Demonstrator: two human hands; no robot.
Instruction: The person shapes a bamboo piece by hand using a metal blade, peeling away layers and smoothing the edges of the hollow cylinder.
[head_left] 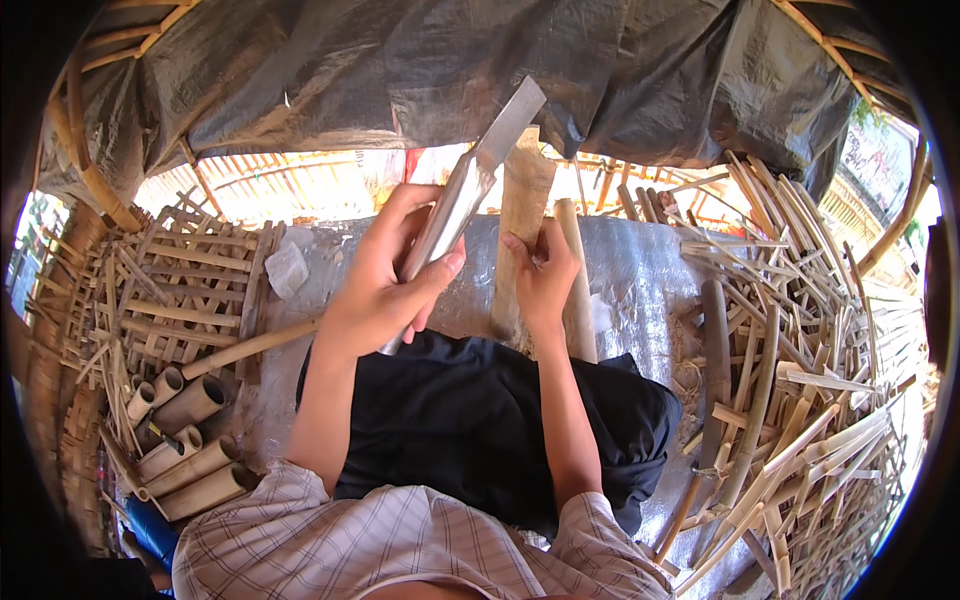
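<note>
My left hand [385, 275] is closed around the shiny metal handle of a chisel-like tool [452, 208]. Its flat, square-ended blade tilts up and to the right, crossing in front of the top of a worn wooden board [525, 190]. I cannot tell whether blade and board touch. My right hand [545, 275] grips the board's right edge, thumb on the near face and fingers partly hidden. Just right of that hand, a pale bamboo pole [579, 310] runs away from me. Black cloth [470, 420] covers my lap below both hands.
Several cut bamboo tubes [200, 465] and a slatted bamboo lattice [190, 290] lie at left, near a whitish block [287, 272]. Split bamboo strips [810, 430] are heaped at right. A grey sheet [640, 280] covers the ground; a dark tarp [440, 80] hangs ahead.
</note>
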